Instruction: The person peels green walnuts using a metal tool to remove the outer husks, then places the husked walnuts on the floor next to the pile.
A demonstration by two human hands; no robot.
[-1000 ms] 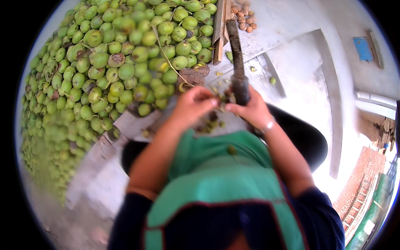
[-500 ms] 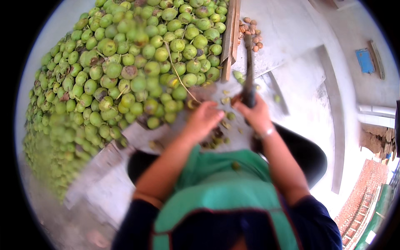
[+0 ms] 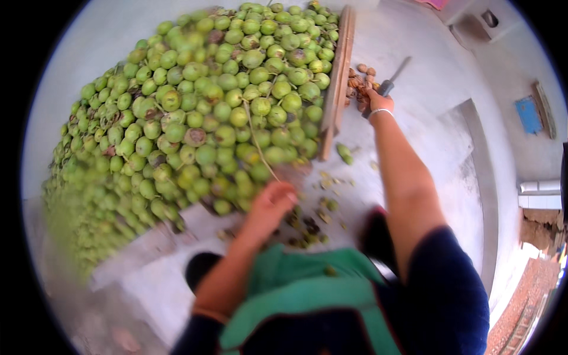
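Observation:
My right hand (image 3: 380,103) reaches out to a small pile of brown walnuts (image 3: 353,89). It is closed round the dark handle of a knife (image 3: 400,70), whose blade points up and to the right. Whether a walnut is also in that hand is hidden. Lower down, my left hand (image 3: 274,204) has its fingers curled, at the near edge of a large heap of green-husked walnuts (image 3: 177,118); what it holds, if anything, I cannot make out. Green and dark husk pieces (image 3: 309,228) lie on the floor between my legs, right of my left hand.
A wooden board (image 3: 338,77) stands along the heap's right side, between it and the brown walnuts. A thin dry stem (image 3: 255,137) lies over the heap's front. One longish green piece (image 3: 344,154) rests on the floor near the board's end. My green apron (image 3: 313,266) covers my lap.
My right hand has moved forward with the knife, from beside my left hand to the brown walnuts. The knife now tilts right. My left hand stays by the heap; the view has shifted.

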